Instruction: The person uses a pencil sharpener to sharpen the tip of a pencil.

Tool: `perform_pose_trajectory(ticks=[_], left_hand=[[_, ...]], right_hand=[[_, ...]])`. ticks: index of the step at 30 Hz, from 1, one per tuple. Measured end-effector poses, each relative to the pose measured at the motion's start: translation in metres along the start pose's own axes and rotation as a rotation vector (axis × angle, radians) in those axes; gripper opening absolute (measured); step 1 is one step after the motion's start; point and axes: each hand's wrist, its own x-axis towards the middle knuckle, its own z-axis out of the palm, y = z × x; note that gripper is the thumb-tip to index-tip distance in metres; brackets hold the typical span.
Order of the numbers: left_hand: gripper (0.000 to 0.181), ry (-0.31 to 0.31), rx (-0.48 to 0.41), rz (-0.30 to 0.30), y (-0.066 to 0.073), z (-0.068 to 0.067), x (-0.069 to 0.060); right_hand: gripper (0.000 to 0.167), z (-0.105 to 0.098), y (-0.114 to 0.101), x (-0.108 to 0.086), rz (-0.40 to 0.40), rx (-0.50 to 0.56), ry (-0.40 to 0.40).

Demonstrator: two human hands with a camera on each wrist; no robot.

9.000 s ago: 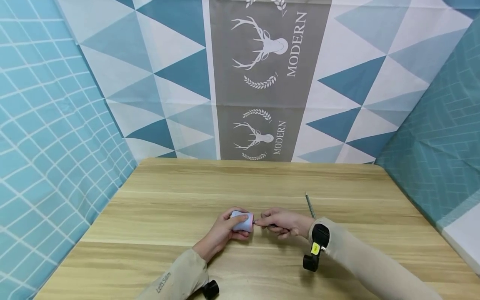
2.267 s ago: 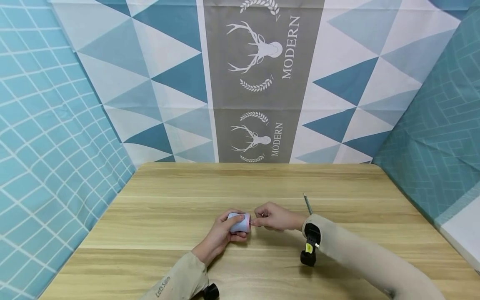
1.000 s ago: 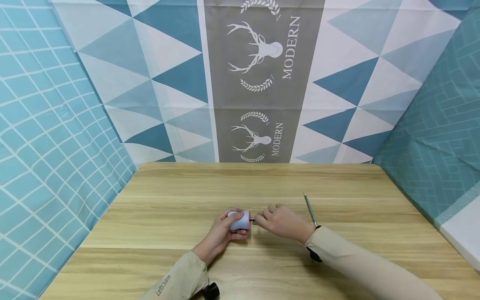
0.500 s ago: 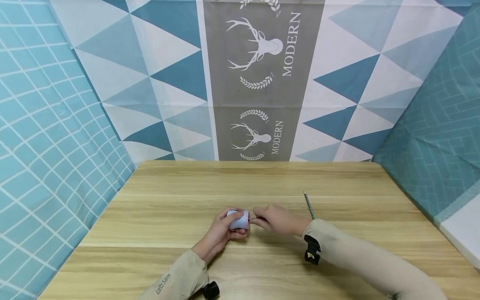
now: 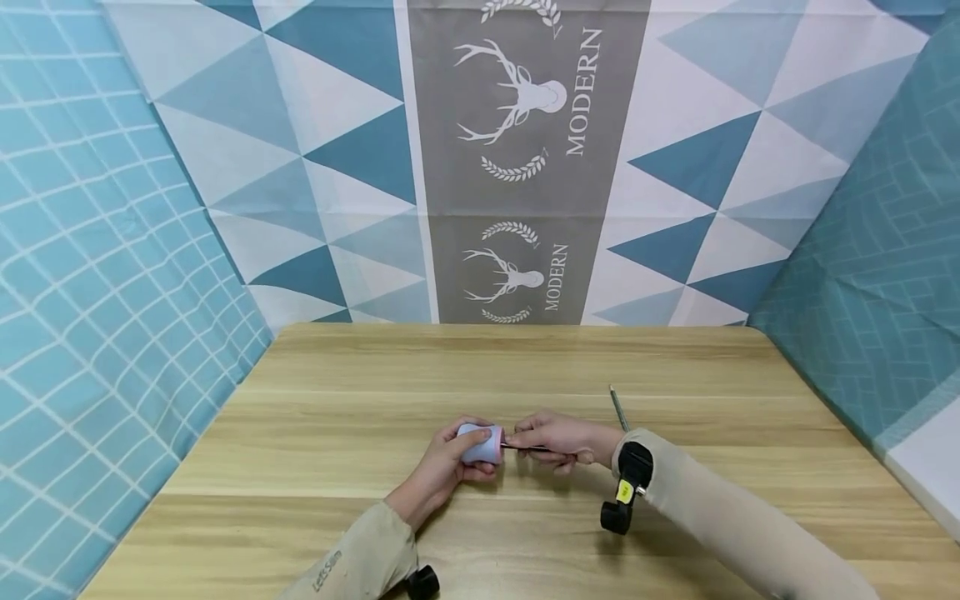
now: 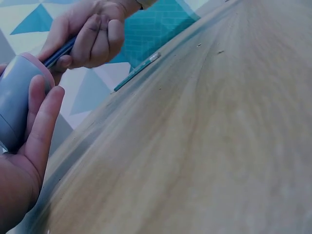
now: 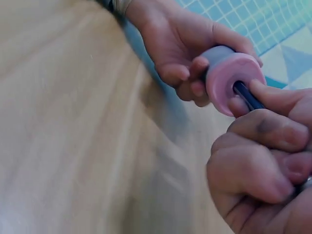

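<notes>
My left hand (image 5: 442,465) grips a light blue, cup-shaped sharpener (image 5: 478,445) lying on its side, with the pink end towards the right. In the right wrist view that pink end (image 7: 225,84) has a hole at its centre. A dark pencil (image 7: 249,96) stands in the hole, its tip hidden inside. My right hand (image 5: 562,440) pinches the pencil between thumb and fingers close to the pink end. The left wrist view shows the dark pencil (image 6: 62,51) running back from the sharpener (image 6: 19,97) into the right hand's curled fingers.
A green pencil (image 5: 618,408) lies on the wooden table (image 5: 375,367) behind the right wrist, its near end hidden by the sleeve. Patterned cloths hang behind the table and at both sides. A white object (image 5: 930,467) stands at the right edge.
The right hand has turned at the wrist several times beside the sharpener, and its wrist camera now hangs lower left. The left hand and sharpener have stayed nearly in place.
</notes>
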Motion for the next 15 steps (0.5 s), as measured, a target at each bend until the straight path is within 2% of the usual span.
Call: perform_pose_trajectory(ticks=[5, 7, 10, 12, 15], left_hand=[[0.015, -0.005, -0.023, -0.01, 0.001, 0.002, 0.0], [0.014, 0.004, -0.044, -0.014, 0.001, 0.002, 0.0], [0.012, 0.022, -0.072, -0.021, 0.001, 0.002, 0.001], [0.011, 0.033, -0.079, -0.021, 0.001, 0.002, 0.001], [0.011, 0.036, -0.078, -0.022, 0.001, 0.0, 0.001]], right_hand=[[0.036, -0.003, -0.01, -0.012, -0.13, -0.236, 0.094], [0.033, -0.004, -0.013, -0.019, -0.18, -0.318, 0.138], [0.023, -0.005, -0.016, -0.028, -0.278, -0.506, 0.208], [0.016, -0.004, -0.017, -0.03, -0.384, -0.676, 0.247], [0.006, -0.001, -0.014, -0.028, -0.606, -0.996, 0.295]])
